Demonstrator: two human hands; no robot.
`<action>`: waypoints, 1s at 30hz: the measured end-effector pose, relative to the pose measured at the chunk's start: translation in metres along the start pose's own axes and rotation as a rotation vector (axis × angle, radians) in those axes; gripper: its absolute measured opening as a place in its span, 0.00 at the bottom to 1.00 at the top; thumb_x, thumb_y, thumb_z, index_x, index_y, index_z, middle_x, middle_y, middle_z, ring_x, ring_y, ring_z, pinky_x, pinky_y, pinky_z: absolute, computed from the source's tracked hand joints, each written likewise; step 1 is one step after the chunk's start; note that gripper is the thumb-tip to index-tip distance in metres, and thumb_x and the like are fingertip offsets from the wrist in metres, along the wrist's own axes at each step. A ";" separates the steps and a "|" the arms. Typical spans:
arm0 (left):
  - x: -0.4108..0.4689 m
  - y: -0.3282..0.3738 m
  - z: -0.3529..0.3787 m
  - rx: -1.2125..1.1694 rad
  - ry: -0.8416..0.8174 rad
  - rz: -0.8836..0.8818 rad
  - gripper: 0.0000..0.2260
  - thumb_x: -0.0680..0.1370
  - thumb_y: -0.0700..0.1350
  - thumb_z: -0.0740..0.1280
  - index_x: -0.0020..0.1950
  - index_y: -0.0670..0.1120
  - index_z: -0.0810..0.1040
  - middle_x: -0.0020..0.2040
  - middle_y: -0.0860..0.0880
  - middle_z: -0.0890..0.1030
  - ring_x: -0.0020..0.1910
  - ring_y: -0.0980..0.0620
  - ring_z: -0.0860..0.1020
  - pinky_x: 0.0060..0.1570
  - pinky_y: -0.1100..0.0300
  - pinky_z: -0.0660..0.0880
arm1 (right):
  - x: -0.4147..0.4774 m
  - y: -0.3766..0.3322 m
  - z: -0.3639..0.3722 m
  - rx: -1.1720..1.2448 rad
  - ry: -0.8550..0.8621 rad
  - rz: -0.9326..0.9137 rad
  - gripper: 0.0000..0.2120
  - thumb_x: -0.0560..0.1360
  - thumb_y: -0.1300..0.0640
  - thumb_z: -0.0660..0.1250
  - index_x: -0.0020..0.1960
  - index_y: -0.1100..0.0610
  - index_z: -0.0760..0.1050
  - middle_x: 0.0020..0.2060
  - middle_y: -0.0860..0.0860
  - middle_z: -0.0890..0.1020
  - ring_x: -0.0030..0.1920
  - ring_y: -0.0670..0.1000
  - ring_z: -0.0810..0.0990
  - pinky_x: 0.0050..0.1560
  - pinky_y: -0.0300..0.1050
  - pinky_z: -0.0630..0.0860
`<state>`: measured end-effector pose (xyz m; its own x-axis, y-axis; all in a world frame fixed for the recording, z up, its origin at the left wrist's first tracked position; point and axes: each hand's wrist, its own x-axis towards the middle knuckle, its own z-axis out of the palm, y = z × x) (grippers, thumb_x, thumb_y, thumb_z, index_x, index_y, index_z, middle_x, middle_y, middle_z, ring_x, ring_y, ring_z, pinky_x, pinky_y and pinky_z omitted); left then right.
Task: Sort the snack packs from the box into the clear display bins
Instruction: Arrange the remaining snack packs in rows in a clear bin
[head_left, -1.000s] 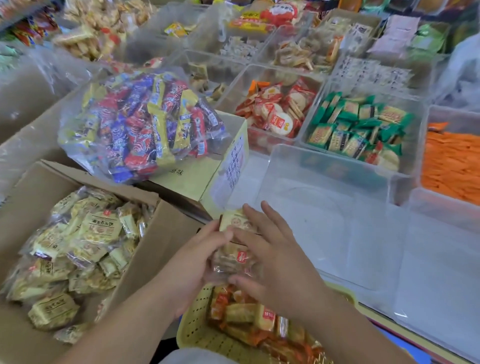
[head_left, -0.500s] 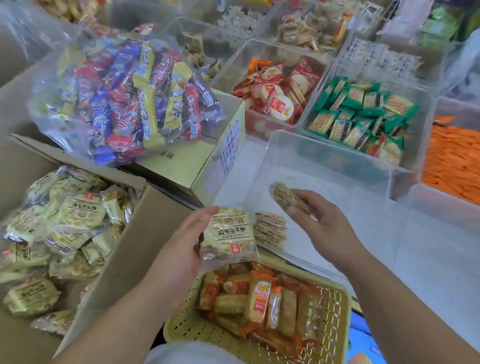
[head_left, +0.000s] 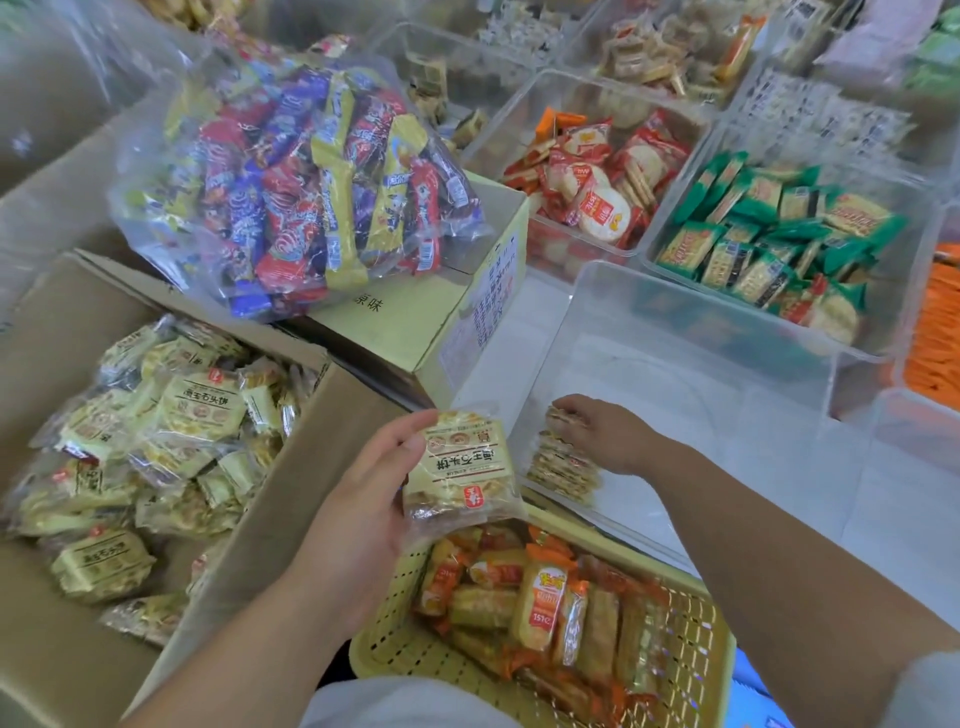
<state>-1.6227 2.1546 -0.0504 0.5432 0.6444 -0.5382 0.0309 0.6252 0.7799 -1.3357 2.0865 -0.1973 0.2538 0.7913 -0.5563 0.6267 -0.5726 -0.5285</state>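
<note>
A: Cardboard on the left, is that the box?

B: Yes. The cardboard box (head_left: 291, 519) stands open just left of the left hand (head_left: 358, 499), heaped with pale yellow biscuit packs (head_left: 182, 431).

A: What is that hand doing?

B: It grips one pale yellow snack pack (head_left: 462, 473) between thumb and fingers, printed face up. Just under it is the yellow perforated basket (head_left: 696, 649), which holds orange-wrapped packs (head_left: 540, 608).

A: And the right hand?

B: The right hand (head_left: 602, 436) is inside the clear bin (head_left: 675, 322), palm down. Its fingers bend over the far end of a short row of packs (head_left: 563, 467) standing on edge in the bin's near corner. I cannot tell whether it pinches the end pack or only presses it.

A: Anything beyond the hands?

B: Past the left hand, a clear bag of mixed wrapped sweets (head_left: 311, 182) lies on a yellow-green carton (head_left: 415, 322). Past the right hand, farther bins hold red-wrapped crackers (head_left: 592, 176) and green-wrapped crackers (head_left: 769, 244).
</note>
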 end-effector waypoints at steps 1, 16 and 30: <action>0.000 0.000 -0.001 -0.001 0.007 0.000 0.20 0.72 0.55 0.72 0.63 0.53 0.82 0.61 0.43 0.85 0.59 0.41 0.84 0.49 0.50 0.83 | 0.001 0.000 0.002 0.010 -0.010 0.006 0.24 0.83 0.40 0.58 0.76 0.48 0.66 0.72 0.50 0.74 0.68 0.55 0.73 0.63 0.47 0.68; -0.002 0.002 -0.003 0.103 -0.100 -0.065 0.20 0.77 0.39 0.71 0.66 0.58 0.82 0.63 0.47 0.84 0.60 0.42 0.84 0.52 0.50 0.83 | -0.136 -0.099 -0.015 0.254 0.269 -0.545 0.40 0.69 0.25 0.65 0.77 0.35 0.60 0.80 0.38 0.57 0.79 0.44 0.55 0.73 0.46 0.61; -0.002 -0.014 0.011 0.341 -0.147 -0.065 0.17 0.80 0.62 0.66 0.69 0.73 0.73 0.69 0.56 0.80 0.65 0.50 0.81 0.66 0.43 0.77 | -0.159 -0.096 0.024 0.070 0.313 -0.522 0.28 0.80 0.37 0.60 0.77 0.46 0.67 0.78 0.44 0.65 0.80 0.46 0.54 0.77 0.42 0.52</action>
<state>-1.6153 2.1395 -0.0571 0.6449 0.5225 -0.5578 0.3332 0.4646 0.8204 -1.4541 2.0107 -0.0740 0.1377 0.9905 -0.0038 0.6794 -0.0972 -0.7273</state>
